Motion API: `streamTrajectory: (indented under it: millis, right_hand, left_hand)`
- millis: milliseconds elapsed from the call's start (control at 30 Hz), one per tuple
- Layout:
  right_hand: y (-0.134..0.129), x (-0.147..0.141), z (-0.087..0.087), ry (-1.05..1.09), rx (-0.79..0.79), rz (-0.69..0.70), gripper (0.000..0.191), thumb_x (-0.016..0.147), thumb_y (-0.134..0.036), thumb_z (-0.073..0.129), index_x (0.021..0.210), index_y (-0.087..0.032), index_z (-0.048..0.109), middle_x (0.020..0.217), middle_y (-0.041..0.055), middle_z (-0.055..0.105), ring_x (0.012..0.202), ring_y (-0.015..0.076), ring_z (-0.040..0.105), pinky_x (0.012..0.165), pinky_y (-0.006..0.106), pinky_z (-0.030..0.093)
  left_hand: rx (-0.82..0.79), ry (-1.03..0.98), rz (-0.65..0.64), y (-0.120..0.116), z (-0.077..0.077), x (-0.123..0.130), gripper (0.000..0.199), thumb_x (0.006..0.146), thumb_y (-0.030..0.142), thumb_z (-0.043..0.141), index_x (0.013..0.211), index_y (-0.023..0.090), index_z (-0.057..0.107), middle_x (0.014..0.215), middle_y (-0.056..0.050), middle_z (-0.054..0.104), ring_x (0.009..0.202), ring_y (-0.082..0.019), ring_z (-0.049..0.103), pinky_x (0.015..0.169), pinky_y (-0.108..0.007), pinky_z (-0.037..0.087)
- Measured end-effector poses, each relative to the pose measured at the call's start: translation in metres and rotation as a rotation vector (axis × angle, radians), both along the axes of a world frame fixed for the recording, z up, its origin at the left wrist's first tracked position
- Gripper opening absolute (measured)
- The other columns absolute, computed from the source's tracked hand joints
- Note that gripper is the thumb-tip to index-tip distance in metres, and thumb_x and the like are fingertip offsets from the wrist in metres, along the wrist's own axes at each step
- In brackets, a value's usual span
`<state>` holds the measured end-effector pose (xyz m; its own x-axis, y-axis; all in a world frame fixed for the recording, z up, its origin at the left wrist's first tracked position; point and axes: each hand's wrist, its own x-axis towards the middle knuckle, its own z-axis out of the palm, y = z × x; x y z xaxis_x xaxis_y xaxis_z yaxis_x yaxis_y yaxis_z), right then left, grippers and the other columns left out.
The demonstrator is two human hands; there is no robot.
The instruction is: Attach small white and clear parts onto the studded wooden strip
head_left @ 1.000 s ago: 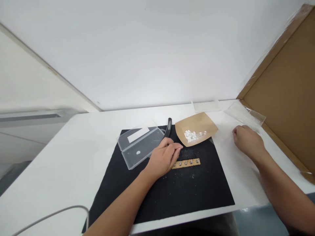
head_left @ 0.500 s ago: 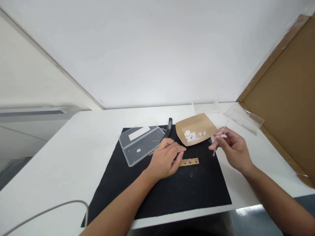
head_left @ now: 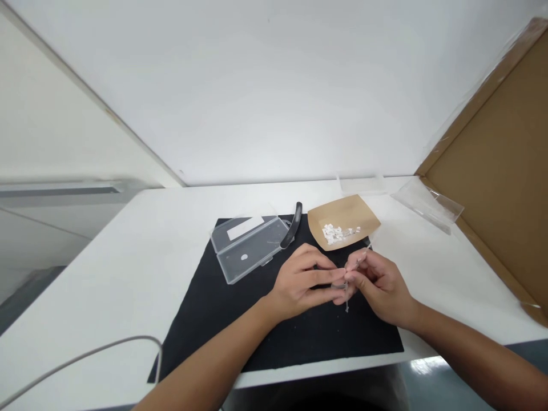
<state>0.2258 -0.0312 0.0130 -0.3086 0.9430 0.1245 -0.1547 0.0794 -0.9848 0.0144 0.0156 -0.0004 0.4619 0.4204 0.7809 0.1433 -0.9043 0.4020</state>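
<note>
My right hand (head_left: 381,285) pinches a thin translucent strand (head_left: 347,303) whose lower end hangs below the fingertips; its exact kind is too small to tell. My left hand (head_left: 306,281) reaches in from the other side, its fingertips meeting those of my right hand at the strand. Both hands are just above the black mat (head_left: 295,348). The small tan strip with metal pieces on it is now hidden behind the hands. Beyond them, a tan paper tray (head_left: 346,208) holds a heap of small white pieces (head_left: 336,233).
A clear plastic case (head_left: 248,257) lies opened at the mat's back left, with a curved black handle-like piece (head_left: 292,224) beside it. Clear plastic trays (head_left: 362,184) stand at the back right near a cardboard wall (head_left: 496,148). A cable (head_left: 107,345) crosses the front left.
My right hand has moved left and down with the strand, from the mat's right edge to my left hand. My left hand has shifted slightly right, its fingertips now at the strand.
</note>
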Motion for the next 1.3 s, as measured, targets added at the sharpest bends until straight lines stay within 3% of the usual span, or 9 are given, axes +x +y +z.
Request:
streamTrajectory:
  millis: [133, 333, 600, 700, 833, 933, 1000, 1100, 1300]
  right_hand:
    - [0.003, 0.000, -0.003, -0.008, 0.008, -0.059, 0.022, 0.099, -0.040, 0.071, 0.096, -0.022, 0.059, 0.080, -0.0017, 0.069, 0.063, 0.0150, 0.075, 0.061, 0.029, 0.068]
    - [0.008, 0.002, 0.000, -0.103, 0.044, -0.069, 0.019, 0.099, -0.041, 0.071, 0.096, -0.022, 0.066, 0.085, 0.0008, 0.069, 0.077, 0.0159, 0.073, 0.075, 0.033, 0.069]
    - [0.011, 0.011, 0.001, -0.165, 0.154, -0.161, 0.021, 0.100, -0.043, 0.070, 0.096, -0.023, 0.063, 0.089, 0.0037, 0.074, 0.076, 0.0187, 0.076, 0.067, 0.032, 0.067]
    - [0.019, 0.026, 0.001, -0.373, 0.331, -0.389, 0.018, 0.100, -0.042, 0.068, 0.102, -0.025, 0.065, 0.091, 0.0041, 0.074, 0.077, 0.0204, 0.076, 0.066, 0.034, 0.064]
    - [0.041, 0.064, 0.006, -0.913, 0.467, -0.729, 0.023, 0.101, -0.044, 0.062, 0.113, -0.026, 0.071, 0.094, 0.0054, 0.077, 0.075, 0.0219, 0.072, 0.068, 0.037, 0.056]
    - [0.056, 0.098, 0.009, -1.116, 0.362, -0.788, 0.026, 0.099, -0.042, 0.060, 0.117, -0.027, 0.072, 0.094, 0.0044, 0.078, 0.086, 0.0246, 0.073, 0.078, 0.039, 0.052]
    - [0.062, 0.115, 0.008, -1.189, 0.254, -0.718, 0.025, 0.097, -0.041, 0.061, 0.115, -0.027, 0.072, 0.093, 0.0034, 0.078, 0.086, 0.0255, 0.073, 0.076, 0.039, 0.050]
    - [0.064, 0.127, 0.006, -1.217, 0.211, -0.761, 0.031, 0.095, -0.043, 0.063, 0.120, -0.026, 0.071, 0.098, 0.0053, 0.078, 0.088, 0.0269, 0.072, 0.075, 0.039, 0.049]
    - [0.059, 0.103, 0.008, -1.092, 0.591, -0.858, 0.028, 0.098, -0.040, 0.063, 0.119, -0.023, 0.068, 0.104, 0.0094, 0.075, 0.097, 0.0286, 0.070, 0.086, 0.045, 0.053]
  left_hand:
    - [0.009, 0.012, 0.060, -0.003, 0.000, 0.000, 0.023, 0.094, 0.029, 0.079, 0.117, 0.027, 0.075, 0.091, -0.002, 0.076, 0.084, -0.016, 0.067, 0.077, -0.031, 0.057]
    - [-0.026, 0.004, 0.097, -0.003, -0.001, -0.001, 0.016, 0.096, 0.021, 0.075, 0.110, 0.026, 0.075, 0.091, -0.001, 0.077, 0.082, -0.015, 0.068, 0.077, -0.032, 0.057]
    - [-0.066, -0.092, 0.152, -0.003, 0.004, -0.002, 0.014, 0.094, 0.012, 0.074, 0.102, 0.022, 0.073, 0.091, -0.002, 0.079, 0.082, -0.016, 0.072, 0.077, -0.035, 0.057]
    - [-0.090, -0.111, 0.223, -0.002, 0.004, -0.002, 0.015, 0.093, 0.010, 0.073, 0.102, 0.021, 0.071, 0.095, -0.005, 0.080, 0.084, -0.018, 0.072, 0.076, -0.036, 0.058]
    - [-0.125, -0.116, 0.293, -0.001, -0.001, -0.004, 0.017, 0.093, 0.007, 0.070, 0.104, 0.020, 0.069, 0.104, -0.007, 0.081, 0.089, -0.018, 0.071, 0.067, -0.030, 0.057]
    - [-0.151, -0.124, 0.320, -0.001, -0.005, -0.007, 0.016, 0.094, 0.008, 0.069, 0.105, 0.020, 0.069, 0.104, -0.006, 0.081, 0.088, -0.016, 0.070, 0.063, -0.027, 0.055]
    - [-0.161, -0.114, 0.341, 0.000, -0.006, -0.008, 0.014, 0.096, 0.010, 0.069, 0.105, 0.020, 0.069, 0.103, -0.006, 0.080, 0.086, -0.016, 0.070, 0.067, -0.029, 0.057]
    - [-0.155, -0.086, 0.346, 0.001, -0.005, -0.008, 0.012, 0.098, 0.011, 0.067, 0.106, 0.020, 0.071, 0.101, -0.006, 0.080, 0.089, -0.017, 0.070, 0.075, -0.033, 0.060]
    - [-0.029, -0.026, 0.247, 0.008, -0.005, -0.007, 0.012, 0.095, 0.009, 0.071, 0.104, 0.018, 0.072, 0.096, -0.006, 0.081, 0.086, -0.017, 0.075, 0.078, -0.034, 0.061]
